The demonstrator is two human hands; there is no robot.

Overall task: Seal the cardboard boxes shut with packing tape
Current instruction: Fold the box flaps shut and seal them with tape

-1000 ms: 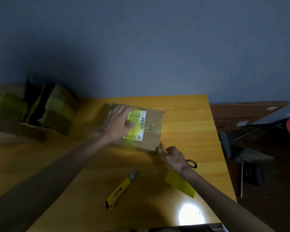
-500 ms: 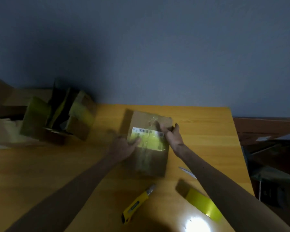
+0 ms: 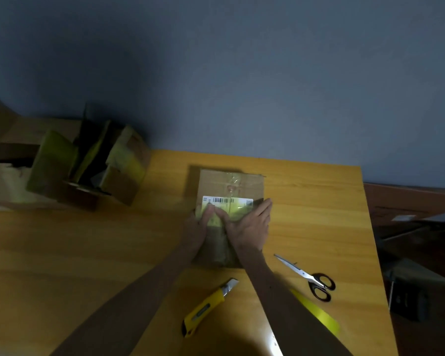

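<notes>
A small brown cardboard box [image 3: 231, 185] lies on the yellow wooden table [image 3: 319, 214], with clear tape along its top seam and a white and yellow shipping label. My left hand [image 3: 197, 226] rests on the box's near left part, thumb on the label. My right hand [image 3: 249, 226] lies flat beside it, fingers straight, pressing the top near the right edge. The two thumbs almost meet over the label. A strip of yellow tape [image 3: 316, 313] lies flat at the table's near right, partly under my right forearm.
A yellow utility knife [image 3: 207, 307] lies near the front edge. Black-handled scissors [image 3: 308, 277] lie to the right of my right arm. An open cardboard box [image 3: 88, 165] with yellow-taped flaps stands at the back left. The table's right edge drops to a cluttered floor.
The box has been turned lengthwise towards me. My right hand moved from its far end down onto the top beside my left hand. The camera view shifted, bringing the scissors into sight.
</notes>
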